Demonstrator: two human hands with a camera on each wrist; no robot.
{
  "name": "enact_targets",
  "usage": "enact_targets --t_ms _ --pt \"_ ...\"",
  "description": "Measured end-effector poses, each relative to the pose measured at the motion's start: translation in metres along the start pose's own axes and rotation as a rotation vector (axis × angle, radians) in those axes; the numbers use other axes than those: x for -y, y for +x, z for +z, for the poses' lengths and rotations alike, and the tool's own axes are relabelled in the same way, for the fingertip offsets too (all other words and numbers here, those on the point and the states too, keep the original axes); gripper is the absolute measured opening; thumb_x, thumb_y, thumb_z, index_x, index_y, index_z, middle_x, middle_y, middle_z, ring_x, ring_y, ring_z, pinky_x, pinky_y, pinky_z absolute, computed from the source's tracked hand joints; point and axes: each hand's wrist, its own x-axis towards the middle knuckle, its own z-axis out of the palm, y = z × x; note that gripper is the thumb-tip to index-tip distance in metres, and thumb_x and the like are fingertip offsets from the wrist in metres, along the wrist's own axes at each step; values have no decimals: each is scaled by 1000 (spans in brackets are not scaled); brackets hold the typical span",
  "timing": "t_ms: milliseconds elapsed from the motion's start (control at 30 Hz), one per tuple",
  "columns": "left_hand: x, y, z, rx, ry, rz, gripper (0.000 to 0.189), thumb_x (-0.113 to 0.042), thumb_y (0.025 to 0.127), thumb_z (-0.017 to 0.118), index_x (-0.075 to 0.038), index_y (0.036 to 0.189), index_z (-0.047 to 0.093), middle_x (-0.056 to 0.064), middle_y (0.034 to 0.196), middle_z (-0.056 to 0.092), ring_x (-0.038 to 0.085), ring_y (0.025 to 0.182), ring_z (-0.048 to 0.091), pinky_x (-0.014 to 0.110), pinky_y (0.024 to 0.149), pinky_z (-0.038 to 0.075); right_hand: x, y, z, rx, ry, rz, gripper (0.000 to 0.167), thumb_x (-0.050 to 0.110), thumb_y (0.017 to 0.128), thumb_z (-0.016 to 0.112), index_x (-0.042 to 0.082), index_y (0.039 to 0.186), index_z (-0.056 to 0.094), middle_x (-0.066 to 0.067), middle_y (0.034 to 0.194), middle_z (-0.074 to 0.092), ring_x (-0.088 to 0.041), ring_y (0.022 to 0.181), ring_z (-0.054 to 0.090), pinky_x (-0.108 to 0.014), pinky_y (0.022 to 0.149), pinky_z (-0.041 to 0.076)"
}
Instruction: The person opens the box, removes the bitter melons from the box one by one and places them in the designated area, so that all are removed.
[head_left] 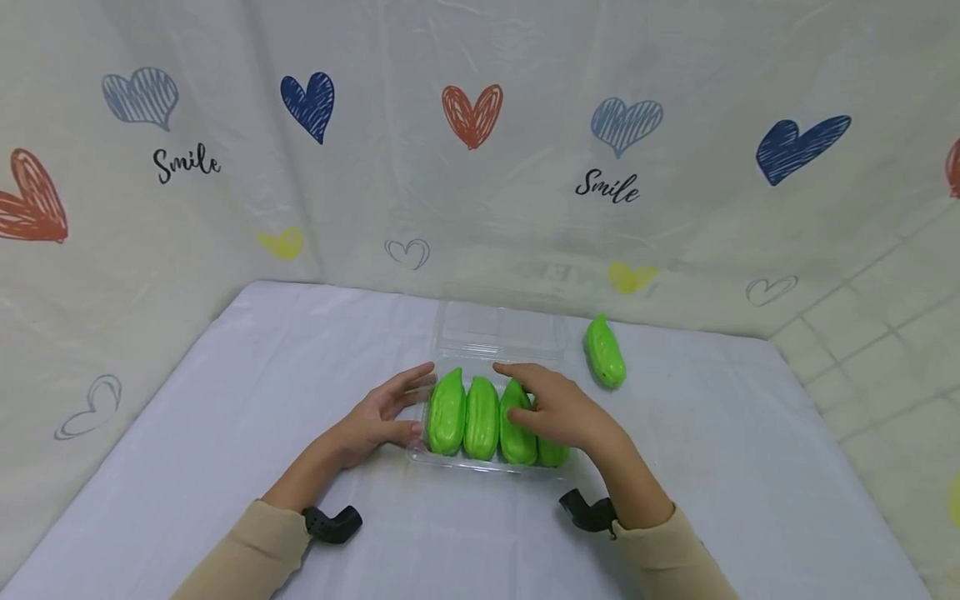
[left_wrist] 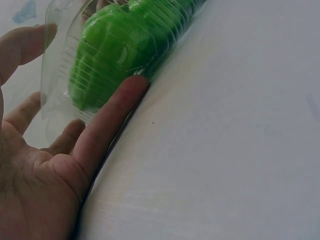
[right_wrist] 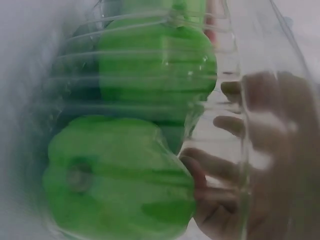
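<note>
A clear plastic clamshell box sits on the white table with several glossy, long green model vegetables lined up inside. At its left wall is my left hand, fingers spread and thumb near the front corner; in the left wrist view a fingertip rests against the ribbed plastic. My right hand reaches over the right part, its thumb in front of the third vegetable and its index finger stretched out. The rightmost vegetable is partly hidden by this hand. Through the plastic, the right wrist view shows the vegetables' lobed ends.
The box's clear lid lies folded back behind it. One more green vegetable lies on the table to the right, near the back edge. A white curtain with printed hearts hangs behind the table.
</note>
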Motion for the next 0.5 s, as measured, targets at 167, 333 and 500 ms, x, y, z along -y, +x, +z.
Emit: enact_targets --t_ms 167,333,500 --pt "-1 -1 1 0 12 7 90 -8 87 71 -16 160 19 13 165 19 38 150 20 39 94 53 -5 -1 -1 -16 83 -10 59 13 93 61 13 149 46 -9 149 49 -32 118 58 -43 88 51" --pt "-4 -2 3 0 15 13 90 -7 87 70 -15 160 18 14 165 18 39 150 19 36 95 51 -8 -2 -5 -36 225 36 58 10 94 58 21 150 46 -3 153 44 -35 127 55 -47 92 51" --pt "-4 -1 2 1 13 14 90 -6 87 70 -14 160 18 15 165 18 40 150 19 35 94 52 -9 -3 -7 -43 302 28 58 7 94 57 22 149 47 -4 152 44 -35 129 52 -43 89 51"
